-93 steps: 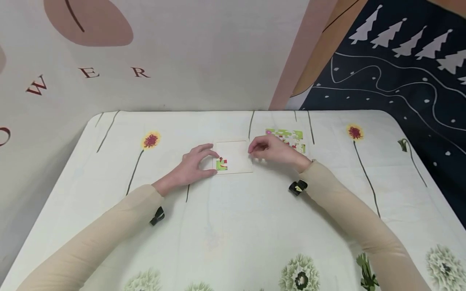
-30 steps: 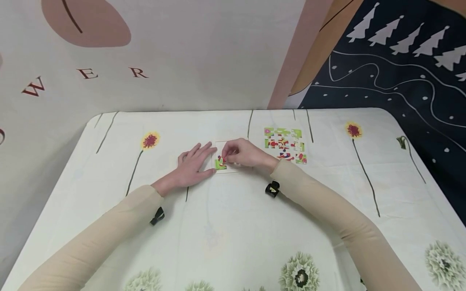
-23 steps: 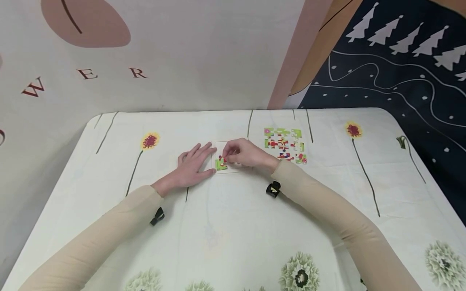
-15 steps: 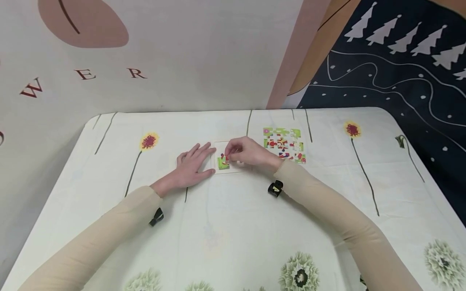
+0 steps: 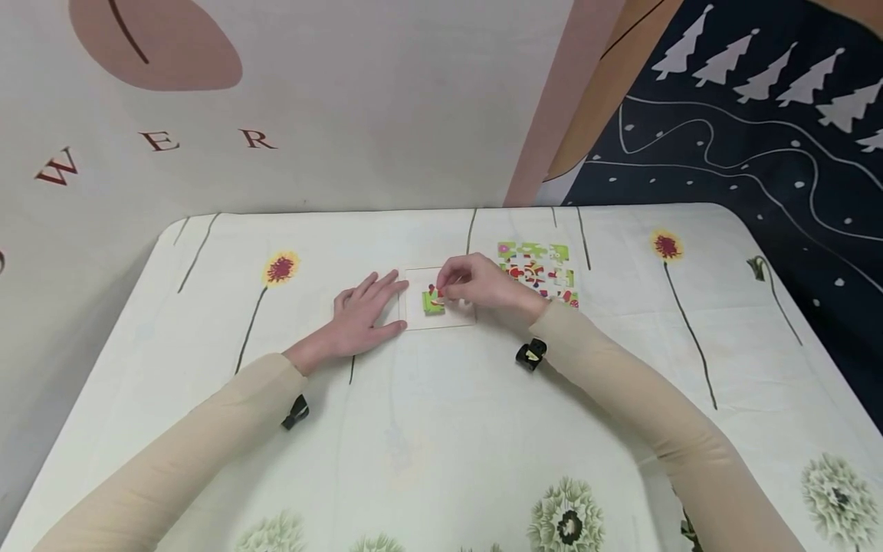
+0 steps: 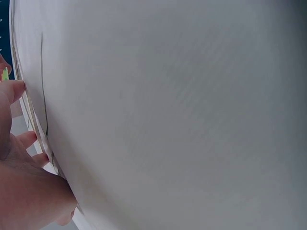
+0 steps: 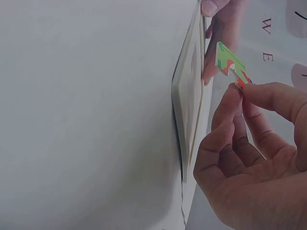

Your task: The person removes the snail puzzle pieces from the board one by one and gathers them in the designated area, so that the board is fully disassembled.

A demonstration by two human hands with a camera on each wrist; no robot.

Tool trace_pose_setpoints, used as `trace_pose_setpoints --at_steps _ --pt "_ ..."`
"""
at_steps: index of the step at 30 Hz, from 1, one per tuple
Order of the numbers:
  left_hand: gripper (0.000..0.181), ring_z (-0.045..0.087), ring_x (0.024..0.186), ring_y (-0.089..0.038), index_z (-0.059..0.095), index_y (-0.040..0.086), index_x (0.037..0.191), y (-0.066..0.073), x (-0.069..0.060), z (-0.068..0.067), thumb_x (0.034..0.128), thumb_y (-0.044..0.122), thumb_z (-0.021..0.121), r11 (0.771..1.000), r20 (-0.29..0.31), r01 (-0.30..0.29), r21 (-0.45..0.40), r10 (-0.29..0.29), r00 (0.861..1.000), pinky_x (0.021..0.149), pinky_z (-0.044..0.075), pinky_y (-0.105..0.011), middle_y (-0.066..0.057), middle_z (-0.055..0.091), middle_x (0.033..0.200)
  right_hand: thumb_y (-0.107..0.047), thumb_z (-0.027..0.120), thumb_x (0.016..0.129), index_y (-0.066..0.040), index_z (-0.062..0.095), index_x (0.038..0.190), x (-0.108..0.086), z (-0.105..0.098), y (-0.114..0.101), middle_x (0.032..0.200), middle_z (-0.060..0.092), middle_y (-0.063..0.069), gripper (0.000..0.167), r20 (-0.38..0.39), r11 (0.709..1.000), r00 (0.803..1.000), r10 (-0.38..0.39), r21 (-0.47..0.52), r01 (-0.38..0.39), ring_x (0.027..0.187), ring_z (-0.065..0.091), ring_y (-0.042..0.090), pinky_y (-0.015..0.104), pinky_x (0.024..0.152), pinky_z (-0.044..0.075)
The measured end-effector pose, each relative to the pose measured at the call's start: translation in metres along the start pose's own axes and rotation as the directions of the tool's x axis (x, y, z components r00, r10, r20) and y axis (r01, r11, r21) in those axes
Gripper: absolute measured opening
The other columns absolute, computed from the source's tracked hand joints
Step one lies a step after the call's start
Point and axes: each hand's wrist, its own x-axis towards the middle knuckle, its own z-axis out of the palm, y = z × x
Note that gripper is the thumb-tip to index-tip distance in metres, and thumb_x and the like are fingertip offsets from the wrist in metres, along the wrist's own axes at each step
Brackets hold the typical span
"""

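My right hand [image 5: 480, 282] pinches a green-and-red jigsaw piece [image 7: 229, 58] between thumb and fingertips. In the right wrist view the piece is raised clear of the white puzzle board [image 7: 186, 103] and tilted. Seen from the head, it hangs over the middle of the board [image 5: 451, 317]. My left hand [image 5: 360, 316] lies on the table with fingers extended, index and thumb tips touching the board's left edge. The left wrist view catches only part of that hand [image 6: 24, 187] at its left side.
Several more jigsaw pieces [image 5: 533, 251] lie in rough rows right of the board, partly hidden by my right hand and forearm. A flower-print cloth [image 5: 428, 429] covers the table. Behind its far edge hangs a patterned curtain [image 5: 386, 115].
My right hand has moved left from beside the board, taken hold of the piece in its lower-left corner, and lifted it up and rightward. My left fingers have straightened out at the edge.
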Motion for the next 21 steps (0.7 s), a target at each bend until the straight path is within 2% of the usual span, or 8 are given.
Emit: trace_pose_setpoints --at_steps 13,21 --pt "0.065 0.006 0.143 -0.040 0.032 0.006 0.150 -0.001 0.000 0.001 0.0948 0.030 0.057 1.000 -0.003 -0.008 0.001 0.008 1.000 0.101 0.009 -0.064 -0.017 0.015 0.158 -0.001 0.062 0.089 -0.001 0.065 0.096 -0.009 -0.013 0.009 0.091 0.065 0.008 0.008 -0.043 0.999 0.999 0.017 0.031 -0.016 0.083 0.058 0.019 0.030 0.071 0.045" --pt "0.064 0.005 0.143 -0.040 0.031 0.006 0.150 -0.001 0.000 0.002 0.0952 0.029 0.057 1.000 -0.003 -0.012 -0.003 0.012 1.000 0.101 0.009 -0.063 -0.017 0.015 0.158 0.001 0.062 0.089 0.001 0.066 0.094 -0.015 -0.022 0.017 0.086 0.067 0.008 0.007 -0.083 0.999 0.996 -0.031 0.025 0.033 0.077 0.059 0.018 0.027 0.069 0.043"
